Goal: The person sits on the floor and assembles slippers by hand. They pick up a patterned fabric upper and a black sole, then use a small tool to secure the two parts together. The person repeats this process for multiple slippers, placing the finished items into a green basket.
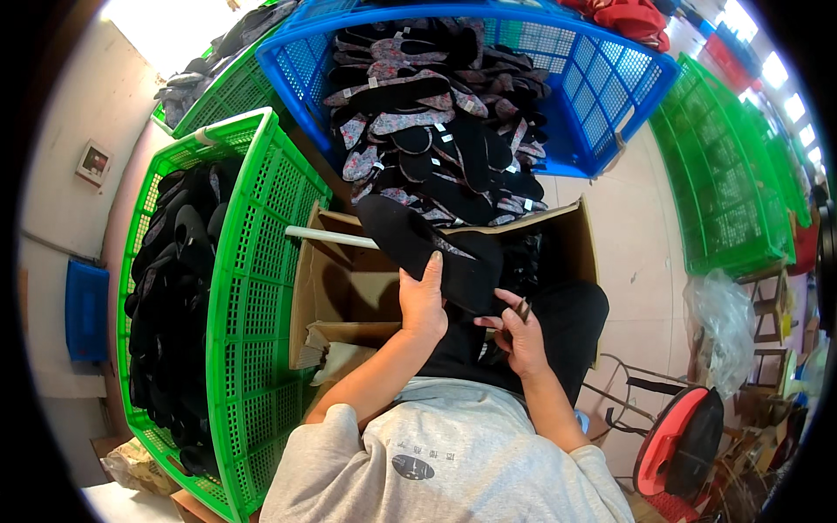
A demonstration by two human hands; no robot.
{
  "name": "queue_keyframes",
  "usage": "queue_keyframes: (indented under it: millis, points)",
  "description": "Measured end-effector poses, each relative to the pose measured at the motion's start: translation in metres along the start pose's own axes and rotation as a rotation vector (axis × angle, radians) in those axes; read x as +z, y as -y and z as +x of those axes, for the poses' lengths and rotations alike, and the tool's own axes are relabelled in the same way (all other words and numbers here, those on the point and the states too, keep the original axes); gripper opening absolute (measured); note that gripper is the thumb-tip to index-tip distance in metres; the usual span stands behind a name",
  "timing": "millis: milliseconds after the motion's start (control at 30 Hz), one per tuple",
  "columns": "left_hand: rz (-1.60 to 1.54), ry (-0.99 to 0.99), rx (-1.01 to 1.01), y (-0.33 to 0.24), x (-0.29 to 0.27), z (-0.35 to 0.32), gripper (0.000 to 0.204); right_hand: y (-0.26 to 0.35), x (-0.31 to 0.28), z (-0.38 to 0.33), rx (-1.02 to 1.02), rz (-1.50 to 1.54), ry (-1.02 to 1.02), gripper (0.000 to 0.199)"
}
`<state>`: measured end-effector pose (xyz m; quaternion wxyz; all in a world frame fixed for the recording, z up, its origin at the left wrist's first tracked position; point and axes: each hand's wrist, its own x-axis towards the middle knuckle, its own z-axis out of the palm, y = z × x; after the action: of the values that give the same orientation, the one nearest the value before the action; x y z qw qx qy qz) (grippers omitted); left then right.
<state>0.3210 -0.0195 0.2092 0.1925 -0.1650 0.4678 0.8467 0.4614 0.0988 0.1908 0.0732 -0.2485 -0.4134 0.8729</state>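
Above an open cardboard box (349,296), my left hand (423,301) grips a black cloth slipper (392,231), thumb on top and fingers underneath. A little patterned lining shows at the slipper's opening. A pale rod (331,237) sticks out to the left from behind the slipper; whether they touch I cannot tell. My right hand (520,336) is closed around a small dark tool (521,309), perhaps thread snips, mostly hidden by the fingers. Its thumb and fingertips are close to the slipper's lower right edge.
A blue crate (567,161) ahead spills a heap of patterned and black slippers (436,131). The green crate (253,288) at left is full of dark slippers. Green crates (715,166) stand at right. A red-and-black seat (680,444) and clear plastic bag (722,314) lie nearer.
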Motion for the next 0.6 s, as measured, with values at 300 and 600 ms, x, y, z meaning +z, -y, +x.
queue_keyframes:
  millis: [300, 600]
  points:
    - [0.181, 0.146, 0.215, 0.045, -0.003, -0.022, 0.058, -0.008, 0.019, 0.000, -0.063, -0.034, -0.066, 0.059]
    - [-0.156, 0.232, 0.207, -0.004, -0.014, 0.001, 0.059, 0.000, -0.007, -0.003, -0.040, -0.082, -0.096, 0.044]
